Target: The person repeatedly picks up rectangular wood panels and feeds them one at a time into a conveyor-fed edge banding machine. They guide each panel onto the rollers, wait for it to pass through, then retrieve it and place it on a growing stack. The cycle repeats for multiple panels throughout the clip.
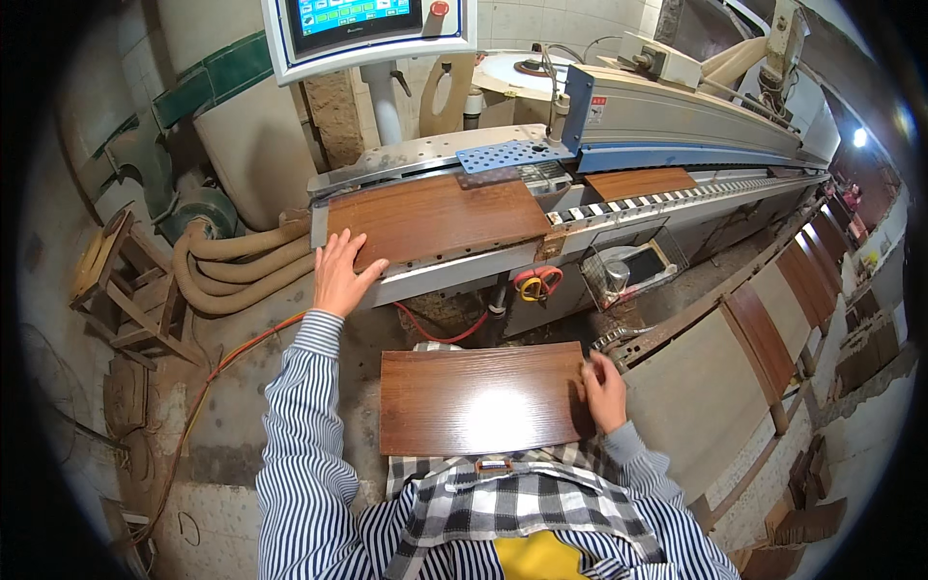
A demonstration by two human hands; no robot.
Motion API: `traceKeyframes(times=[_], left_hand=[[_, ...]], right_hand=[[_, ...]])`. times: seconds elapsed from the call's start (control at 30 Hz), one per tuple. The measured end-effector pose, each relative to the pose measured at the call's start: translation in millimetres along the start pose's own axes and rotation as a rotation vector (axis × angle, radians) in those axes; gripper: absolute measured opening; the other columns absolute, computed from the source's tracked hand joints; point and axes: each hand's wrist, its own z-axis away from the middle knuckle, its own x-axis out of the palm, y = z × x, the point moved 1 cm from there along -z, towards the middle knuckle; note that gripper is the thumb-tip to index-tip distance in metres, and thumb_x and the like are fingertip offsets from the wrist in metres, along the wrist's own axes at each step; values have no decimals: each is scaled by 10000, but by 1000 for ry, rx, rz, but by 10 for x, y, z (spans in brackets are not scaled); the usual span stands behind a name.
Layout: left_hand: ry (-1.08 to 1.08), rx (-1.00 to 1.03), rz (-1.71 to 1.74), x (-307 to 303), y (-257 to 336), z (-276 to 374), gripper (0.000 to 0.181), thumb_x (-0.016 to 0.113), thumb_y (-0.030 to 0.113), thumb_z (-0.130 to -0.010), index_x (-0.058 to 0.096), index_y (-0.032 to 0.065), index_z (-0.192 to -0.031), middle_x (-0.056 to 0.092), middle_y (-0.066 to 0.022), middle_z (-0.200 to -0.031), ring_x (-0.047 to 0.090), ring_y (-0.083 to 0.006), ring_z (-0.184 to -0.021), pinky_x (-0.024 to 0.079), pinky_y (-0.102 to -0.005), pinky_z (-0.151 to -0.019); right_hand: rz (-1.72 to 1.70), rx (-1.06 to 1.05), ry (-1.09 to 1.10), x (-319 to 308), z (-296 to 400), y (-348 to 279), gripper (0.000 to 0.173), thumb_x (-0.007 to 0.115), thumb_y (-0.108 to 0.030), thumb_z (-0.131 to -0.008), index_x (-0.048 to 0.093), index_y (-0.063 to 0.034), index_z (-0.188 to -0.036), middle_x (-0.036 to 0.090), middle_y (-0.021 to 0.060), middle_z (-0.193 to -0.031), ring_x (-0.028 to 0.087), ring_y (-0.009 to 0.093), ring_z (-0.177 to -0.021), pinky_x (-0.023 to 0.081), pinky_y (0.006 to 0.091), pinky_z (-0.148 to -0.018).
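Note:
My left hand (339, 272), fingers spread, rests at the left end of a brown wood-grain board (442, 214). That board lies flat on the near end of a long edge-banding machine (638, 119). In front of my body a second brown wood-grain board (464, 399) lies level over my checked apron, with bright glare on its face. My right hand (606, 391) is at this board's right edge, fingers curled and slightly blurred; whether it grips the edge is not clear. Another brown panel (641, 183) sits further along the machine, beside its toothed feed track (623, 209).
A control screen (355, 16) with a red stop button stands above the machine. Orange-and-yellow-handled scissors (535, 284) and a wire basket (634, 268) hang on its side. Ribbed hoses (246, 272) run left, near a wooden stool (138, 290). Several panels lie along a rack (696, 370) at right.

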Motion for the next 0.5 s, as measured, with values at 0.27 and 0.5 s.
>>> traceKeyframes(times=[0.27, 0.5], left_hand=[[-27, -77, -73, 106, 121, -332, 759, 591, 658, -774, 544, 116, -1303, 423, -123, -1439, 325, -288, -1367, 101, -570, -1127], [-2, -64, -16, 164, 24, -304, 747, 587, 642, -790, 525, 122, -1322, 405, -112, -1454, 301, -282, -1381, 92, -574, -1127]], right_hand=[[30, 326, -140, -150, 468, 580, 359, 684, -323, -834, 630, 26, -897, 612, 101, -737, 575, 198, -665, 475, 340, -646], [-137, 405, -140, -33, 430, 586, 395, 729, -350, -815, 603, 25, -827, 590, 37, -721, 518, 98, -655, 443, 264, -595]])
